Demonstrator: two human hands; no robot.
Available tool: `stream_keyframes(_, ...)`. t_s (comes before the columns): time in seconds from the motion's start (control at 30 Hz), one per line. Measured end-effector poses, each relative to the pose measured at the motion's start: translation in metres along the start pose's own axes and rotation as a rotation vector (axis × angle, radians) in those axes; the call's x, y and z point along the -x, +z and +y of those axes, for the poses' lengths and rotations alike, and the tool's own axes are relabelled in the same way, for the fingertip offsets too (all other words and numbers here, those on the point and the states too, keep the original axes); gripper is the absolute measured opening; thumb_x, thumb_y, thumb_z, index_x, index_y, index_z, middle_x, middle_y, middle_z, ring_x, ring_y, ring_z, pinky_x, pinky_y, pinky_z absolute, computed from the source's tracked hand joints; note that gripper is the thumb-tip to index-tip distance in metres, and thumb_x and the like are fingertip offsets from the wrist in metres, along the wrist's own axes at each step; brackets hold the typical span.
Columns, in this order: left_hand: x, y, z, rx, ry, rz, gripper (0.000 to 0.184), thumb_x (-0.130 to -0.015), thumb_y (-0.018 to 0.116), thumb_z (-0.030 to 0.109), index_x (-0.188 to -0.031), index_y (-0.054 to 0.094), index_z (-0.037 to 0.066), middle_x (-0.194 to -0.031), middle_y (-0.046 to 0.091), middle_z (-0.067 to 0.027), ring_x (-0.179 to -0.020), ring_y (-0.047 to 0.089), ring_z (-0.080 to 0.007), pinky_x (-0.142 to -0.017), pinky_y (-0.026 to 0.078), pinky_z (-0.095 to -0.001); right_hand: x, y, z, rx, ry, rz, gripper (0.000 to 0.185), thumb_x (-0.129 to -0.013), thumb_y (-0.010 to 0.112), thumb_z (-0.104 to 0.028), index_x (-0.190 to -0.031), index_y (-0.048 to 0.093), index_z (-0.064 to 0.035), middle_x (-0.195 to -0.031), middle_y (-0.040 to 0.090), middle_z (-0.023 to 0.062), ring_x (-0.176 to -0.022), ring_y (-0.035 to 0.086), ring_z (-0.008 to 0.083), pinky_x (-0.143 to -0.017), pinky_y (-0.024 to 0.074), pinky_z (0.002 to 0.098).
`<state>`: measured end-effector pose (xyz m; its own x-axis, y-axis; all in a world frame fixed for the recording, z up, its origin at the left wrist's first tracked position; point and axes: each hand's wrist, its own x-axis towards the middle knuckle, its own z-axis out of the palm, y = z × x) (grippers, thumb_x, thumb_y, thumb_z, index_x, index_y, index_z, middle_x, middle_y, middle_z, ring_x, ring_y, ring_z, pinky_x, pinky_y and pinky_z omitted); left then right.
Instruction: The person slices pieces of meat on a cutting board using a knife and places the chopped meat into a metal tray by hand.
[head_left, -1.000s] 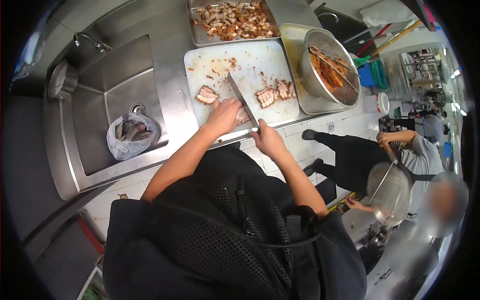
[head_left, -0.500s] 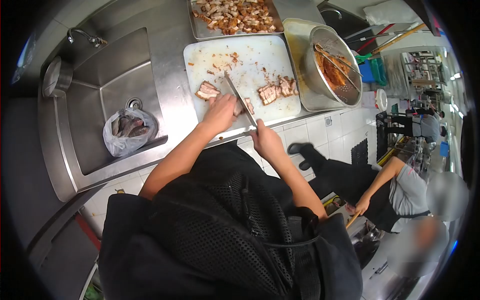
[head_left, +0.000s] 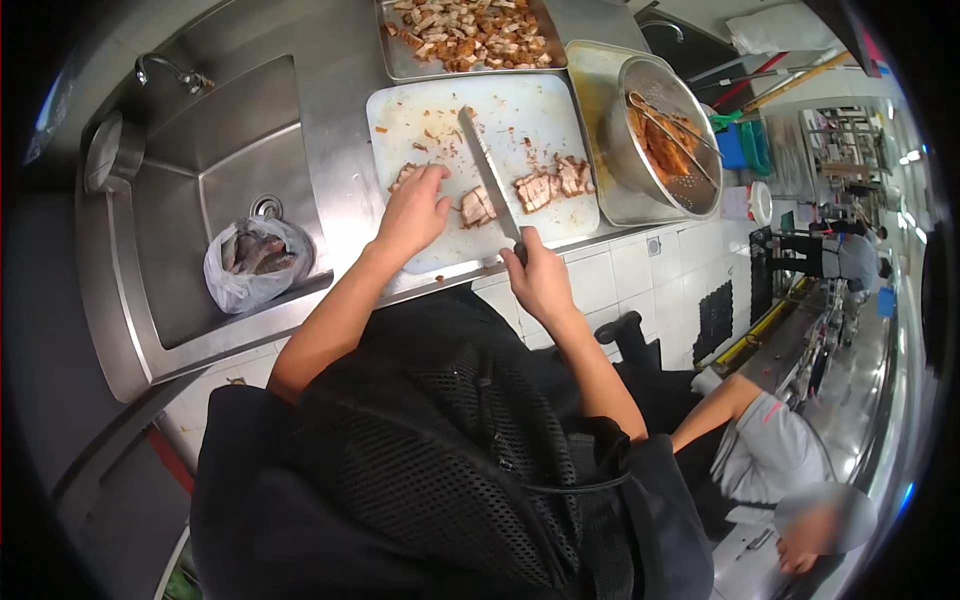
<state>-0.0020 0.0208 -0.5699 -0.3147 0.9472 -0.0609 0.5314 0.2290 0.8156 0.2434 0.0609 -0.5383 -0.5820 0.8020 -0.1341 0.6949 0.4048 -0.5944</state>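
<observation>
My right hand (head_left: 541,278) is wrapped round the handle of a knife (head_left: 487,168), whose long blade points away from me over the white cutting board (head_left: 545,100). My left hand (head_left: 414,212) reaches over a roast pork piece (head_left: 405,175) at the board's left; thumb and fingers are apart, and the hand partly hides that meat. Between my left hand and the blade lies a sliced pork chunk (head_left: 478,207). Right of the knife rest more cut pork pieces (head_left: 552,185), with brown crumbs scattered across the board.
A metal tray (head_left: 470,72) of chopped pork stands behind the board. To the right, a colander (head_left: 622,95) holds large roast pieces and tongs. At left, a sink (head_left: 225,190) contains a plastic bag (head_left: 240,290) of fish. Another person (head_left: 770,455) bends close by on my right.
My left hand has left the chunk beside the blade and shifted left to the other piece. The knife has moved slightly right, off the meat. The nearby person has bent lower.
</observation>
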Motion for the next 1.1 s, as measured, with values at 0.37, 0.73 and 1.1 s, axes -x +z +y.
stream_keyframes(0.37,0.025,0.065,-0.022,0.281,-0.071,0.035,0.033,-0.089,0.072,-0.001,-0.121,0.063,-0.002,-0.105,0.072,-0.0179,-0.088,0.073,-0.025,-0.081,0.059,-0.0376,-0.034,0.032,0.019,0.028,-0.025,-0.036,0.031,-0.1,0.068,-0.023,-0.112,0.051,0.0007,-0.083,0.069,0.0301,-0.082,0.066,0.0549,-0.072,0.0499,0.0609)
stream_keyframes(0.73,0.031,0.055,-0.016,0.243,-0.147,0.08,0.033,-0.089,0.073,0.0,-0.12,0.062,-0.002,-0.1,0.073,-0.0171,-0.087,0.073,-0.026,-0.079,0.059,-0.0365,-0.013,-0.024,-0.058,-0.256,-0.135,0.274,0.023,-0.1,0.066,-0.013,-0.115,0.054,-0.0004,-0.081,0.07,0.0263,-0.078,0.069,0.0501,-0.068,0.0525,0.0543)
stream_keyframes(1.1,0.02,0.07,-0.02,0.324,-0.12,0.116,0.028,-0.088,0.072,-0.002,-0.115,0.062,-0.002,-0.092,0.073,-0.017,-0.083,0.074,-0.0282,-0.075,0.06,-0.0384,-0.03,0.027,0.007,-0.072,0.084,-0.124,0.037,-0.097,0.067,-0.018,-0.122,0.052,0.0047,-0.085,0.071,0.032,-0.086,0.068,0.0543,-0.078,0.0525,0.0614)
